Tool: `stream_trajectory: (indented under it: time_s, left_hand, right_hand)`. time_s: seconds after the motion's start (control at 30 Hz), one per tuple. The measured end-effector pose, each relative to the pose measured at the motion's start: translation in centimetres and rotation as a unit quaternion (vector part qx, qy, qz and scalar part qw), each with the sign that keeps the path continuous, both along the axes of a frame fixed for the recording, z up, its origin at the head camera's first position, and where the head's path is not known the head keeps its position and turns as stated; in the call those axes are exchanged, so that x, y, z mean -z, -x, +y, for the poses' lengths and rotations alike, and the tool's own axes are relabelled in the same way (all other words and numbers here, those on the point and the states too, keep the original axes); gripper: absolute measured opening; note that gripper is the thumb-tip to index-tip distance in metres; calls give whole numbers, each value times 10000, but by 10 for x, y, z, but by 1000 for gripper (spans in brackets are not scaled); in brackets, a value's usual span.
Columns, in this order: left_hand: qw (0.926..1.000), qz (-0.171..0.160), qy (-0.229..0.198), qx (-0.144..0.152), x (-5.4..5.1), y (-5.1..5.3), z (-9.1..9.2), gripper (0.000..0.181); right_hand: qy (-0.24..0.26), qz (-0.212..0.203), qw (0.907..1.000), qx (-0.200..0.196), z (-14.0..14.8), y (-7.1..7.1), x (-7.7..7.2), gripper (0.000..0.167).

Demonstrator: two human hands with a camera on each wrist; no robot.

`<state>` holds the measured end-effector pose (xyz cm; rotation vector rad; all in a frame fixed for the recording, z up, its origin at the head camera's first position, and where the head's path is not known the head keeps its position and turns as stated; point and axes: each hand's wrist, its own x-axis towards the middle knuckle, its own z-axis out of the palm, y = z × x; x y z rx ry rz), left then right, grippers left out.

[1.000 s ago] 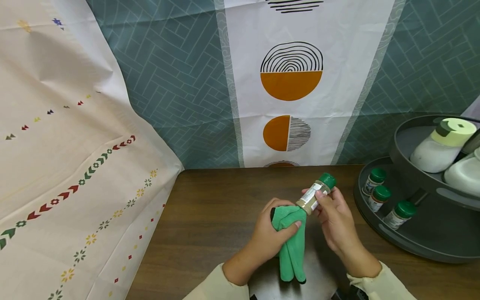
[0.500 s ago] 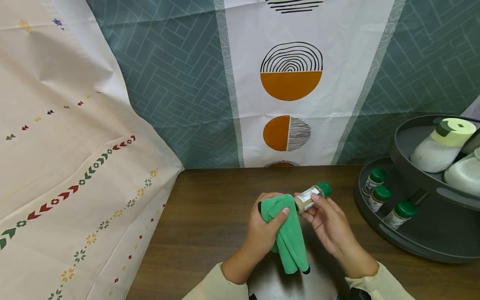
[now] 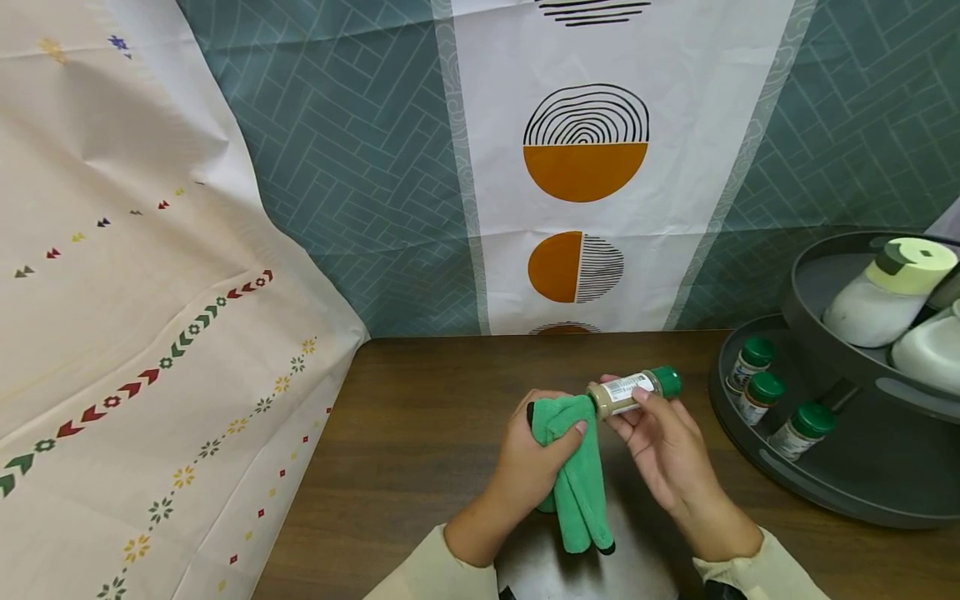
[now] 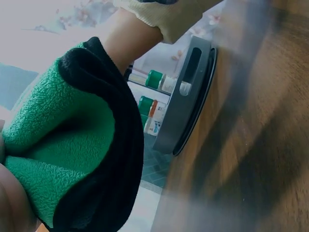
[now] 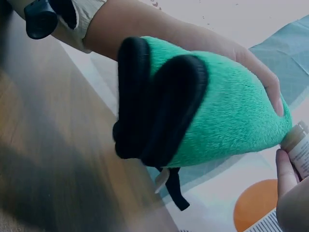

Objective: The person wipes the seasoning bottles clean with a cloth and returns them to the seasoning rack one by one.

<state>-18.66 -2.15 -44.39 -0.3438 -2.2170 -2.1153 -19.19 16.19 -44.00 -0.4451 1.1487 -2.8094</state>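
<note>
A folded green cloth (image 3: 576,479) with black edging hangs from my left hand (image 3: 525,467), gripped between thumb and fingers. My right hand (image 3: 671,458) pinches a spice jar (image 3: 621,395) with a green cap and a white label. The jar lies nearly level, cap to the right, and its base meets the cloth's top edge. In the right wrist view the cloth (image 5: 231,106) bulges toward the jar's base (image 5: 297,145). Black-edged folds of the cloth (image 4: 43,116) fill much of the left wrist view; the jar cannot be made out there.
A dark two-tier round tray (image 3: 862,492) stands at the right. Its lower tier bears several green-capped jars (image 3: 765,387); white bottles (image 3: 877,300) sit above. A grey metallic surface (image 3: 585,579) lies below the hands on the wooden table (image 3: 420,433). Patterned cloth (image 3: 187,400) drapes at left.
The jar has tipped from a slant to nearly level over the last second. Both hands first shifted left, then slightly back right, with the cloth still in the left hand.
</note>
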Motion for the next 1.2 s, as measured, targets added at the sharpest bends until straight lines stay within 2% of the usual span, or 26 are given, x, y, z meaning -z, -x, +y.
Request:
stream_trajectory:
  time_s: [0.1, 0.2, 0.4, 0.63, 0.8, 1.0, 1.2]
  left_hand:
    - [9998, 23, 192, 64, 1, -1, 1, 31]
    - [9997, 50, 207, 124, 1, -1, 1, 30]
    - [9996, 12, -213, 210, -1, -4, -1, 32]
    - [9977, -204, -643, -114, -2, 0, -4, 34]
    - [9971, -396, -608, -224, -1, 5, -6, 34]
    - [9973, -590, -441, 19, 1, 5, -3, 31]
    - [9978, -584, -187, 263, 1, 2, -1, 28]
  right_hand:
    - [-44, -79, 9999, 135, 0, 1, 0, 23]
    - [-134, -123, 9996, 229, -1, 1, 1, 23]
    - [-410, -213, 9983, 360, -6, -1, 5, 23]
    - [-1029, -439, 9927, 441, -10, -5, 5, 22]
    - [-1025, -436, 9926, 490, -11, -8, 1, 24]
    - [-673, -241, 9952, 661, -10, -9, -2, 25]
    - [-764, -167, 9936, 810, -8, -4, 0, 26]
